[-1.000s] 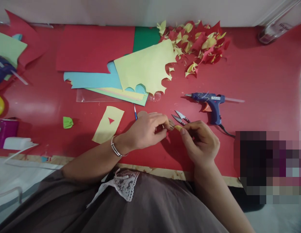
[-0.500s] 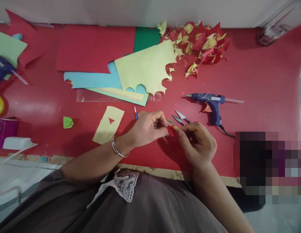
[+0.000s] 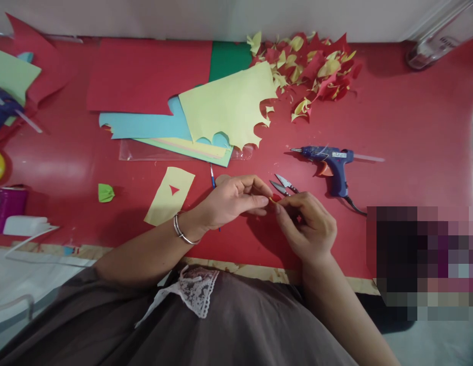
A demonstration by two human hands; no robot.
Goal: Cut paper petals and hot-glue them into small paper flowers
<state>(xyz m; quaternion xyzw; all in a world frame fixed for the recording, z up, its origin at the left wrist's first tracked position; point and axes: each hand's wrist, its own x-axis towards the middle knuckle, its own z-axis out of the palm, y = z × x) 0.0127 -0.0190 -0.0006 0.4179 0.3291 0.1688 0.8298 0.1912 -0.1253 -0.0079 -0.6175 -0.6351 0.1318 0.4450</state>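
Observation:
Over the near middle of the red tabletop, my left hand (image 3: 240, 201) and my right hand (image 3: 307, 223) meet fingertip to fingertip. Between them is a small red and yellow paper piece (image 3: 273, 201), pinched from both sides and mostly covered by fingers. Just beyond my right hand lies a pair of small scissors (image 3: 281, 187), blades pointing away to the left. A thin blue-handled tool (image 3: 212, 179) runs partly under my left hand, next to a tan round piece (image 3: 222, 179). Left of that hand lies a pale yellow paper rectangle (image 3: 166, 206) with a small red pointed shape on it.
A blue glue gun (image 3: 337, 170) lies on the right, its cord trailing nearward. Red and yellow paper scraps (image 3: 308, 66) are heaped at the back. Coloured sheets (image 3: 152, 76) overlap at back left. A folded green piece (image 3: 106, 193) sits left; a clear bottle (image 3: 427, 51) stands back right.
The paper piece has turned between my fingertips, so less of its red shows and a thin yellow edge faces up. My left fingers have straightened slightly; my right hand has shifted a little left.

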